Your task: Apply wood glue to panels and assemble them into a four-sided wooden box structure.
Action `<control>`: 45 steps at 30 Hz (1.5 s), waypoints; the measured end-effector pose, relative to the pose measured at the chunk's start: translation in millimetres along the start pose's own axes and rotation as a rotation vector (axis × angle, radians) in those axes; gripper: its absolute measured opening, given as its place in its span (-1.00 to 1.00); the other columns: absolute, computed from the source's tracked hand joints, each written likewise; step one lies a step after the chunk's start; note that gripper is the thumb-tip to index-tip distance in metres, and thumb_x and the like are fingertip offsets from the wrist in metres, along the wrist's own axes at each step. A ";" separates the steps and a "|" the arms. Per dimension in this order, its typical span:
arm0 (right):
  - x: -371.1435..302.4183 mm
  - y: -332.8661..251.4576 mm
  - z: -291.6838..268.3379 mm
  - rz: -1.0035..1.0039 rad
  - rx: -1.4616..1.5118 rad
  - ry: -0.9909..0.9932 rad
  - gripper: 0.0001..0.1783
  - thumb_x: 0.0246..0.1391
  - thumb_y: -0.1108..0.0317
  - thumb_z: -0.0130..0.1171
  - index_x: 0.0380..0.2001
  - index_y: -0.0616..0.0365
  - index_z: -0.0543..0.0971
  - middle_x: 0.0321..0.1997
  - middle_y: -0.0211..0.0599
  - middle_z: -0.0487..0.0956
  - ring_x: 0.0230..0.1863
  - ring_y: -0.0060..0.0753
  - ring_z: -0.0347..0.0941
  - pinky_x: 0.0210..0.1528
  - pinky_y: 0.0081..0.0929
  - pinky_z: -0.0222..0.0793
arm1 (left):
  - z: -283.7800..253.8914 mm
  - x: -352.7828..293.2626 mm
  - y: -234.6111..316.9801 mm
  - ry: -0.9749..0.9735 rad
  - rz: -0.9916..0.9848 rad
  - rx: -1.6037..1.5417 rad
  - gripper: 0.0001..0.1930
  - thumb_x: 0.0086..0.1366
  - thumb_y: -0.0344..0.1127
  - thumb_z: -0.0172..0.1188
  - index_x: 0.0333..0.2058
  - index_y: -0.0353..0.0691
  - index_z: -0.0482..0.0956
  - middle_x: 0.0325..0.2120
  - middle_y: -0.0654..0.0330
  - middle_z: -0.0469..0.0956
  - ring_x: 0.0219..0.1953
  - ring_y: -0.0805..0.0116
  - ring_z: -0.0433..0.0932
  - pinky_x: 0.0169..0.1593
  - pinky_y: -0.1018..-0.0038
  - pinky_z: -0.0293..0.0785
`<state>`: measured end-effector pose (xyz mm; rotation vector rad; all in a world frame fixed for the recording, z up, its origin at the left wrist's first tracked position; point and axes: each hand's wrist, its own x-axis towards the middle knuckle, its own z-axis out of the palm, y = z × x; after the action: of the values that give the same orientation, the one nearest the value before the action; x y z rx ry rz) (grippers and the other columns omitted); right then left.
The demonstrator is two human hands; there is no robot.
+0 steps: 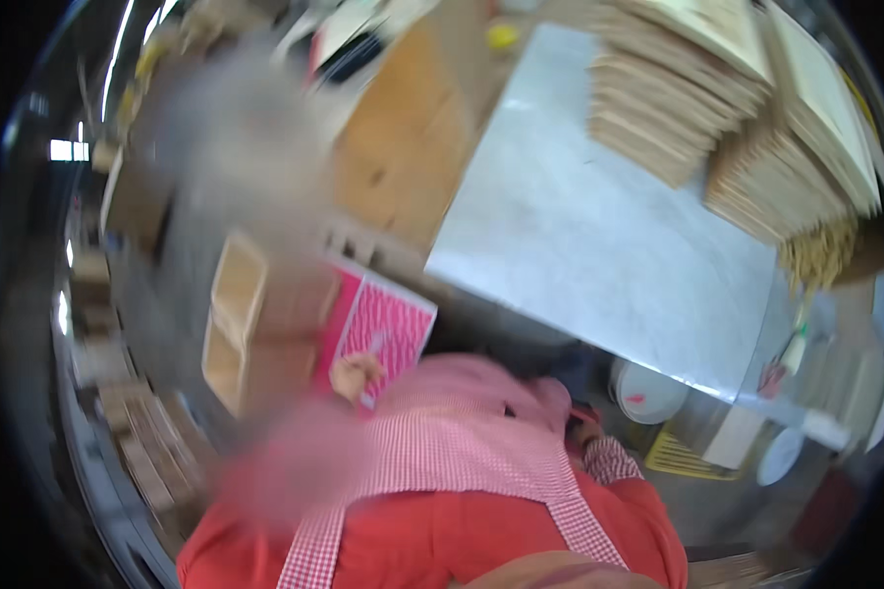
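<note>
At the left side of my apron, my left hand [357, 374] is closed at the lower edge of a flat pink thing with a wavy white pattern and pale border [403, 319]. Whether it is a board, a pad or a packet I cannot make out. Low at my right hip, my right hand [585, 430] is closed around something small, dark and reddish, mostly hidden by the fingers and apron. A checked cuff covers that wrist. Beside the pink thing is an open wooden box with two compartments [234, 322].
A metal-topped table [599, 216] stands ahead to the right, bearing stacked wooden boards [673, 93]. A brown wooden panel [403, 137] lies to its left. A white bucket [648, 393] and a yellow slatted crate [692, 454] are at the right. Blurred smudges cover part of the left side.
</note>
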<state>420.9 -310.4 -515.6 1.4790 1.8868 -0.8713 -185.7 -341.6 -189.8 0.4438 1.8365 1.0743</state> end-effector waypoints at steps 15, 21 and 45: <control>104.7 -157.7 -42.7 -0.530 0.708 0.586 -0.51 0.13 0.01 -0.08 -0.14 0.16 0.60 -0.04 0.07 0.54 -0.02 0.09 0.50 0.03 -0.04 0.40 | 545.7 -36.4 492.5 -0.233 2.235 1.048 -0.37 0.06 -0.39 0.31 0.15 -0.20 0.36 0.05 -0.07 0.41 0.00 -0.06 0.47 0.06 0.24 0.41; 110.4 -133.7 -42.6 -0.443 0.763 0.469 -0.51 0.13 0.00 -0.08 -0.15 0.16 0.60 -0.04 0.08 0.55 -0.03 0.09 0.50 0.02 -0.04 0.39 | 679.6 -51.4 522.5 -0.327 2.660 0.925 -0.47 0.00 -0.10 0.40 -0.10 -0.22 0.46 -0.28 0.12 0.50 -0.19 0.15 0.49 -0.10 0.20 0.46; 20.7 74.9 -91.1 0.133 0.759 0.299 -0.59 0.08 0.05 0.03 -0.30 0.20 0.62 -0.22 0.13 0.57 -0.13 0.21 0.49 -0.07 -0.02 0.41 | 555.9 -28.1 457.8 0.015 2.309 0.887 -0.41 -0.20 -0.60 0.27 -0.07 -0.12 0.50 -0.19 0.04 0.58 -0.30 0.08 0.59 -0.32 0.34 0.52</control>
<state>485.0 -213.8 -485.9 2.2539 1.6989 -1.4672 240.7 162.3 99.6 3.4322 0.9295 1.1844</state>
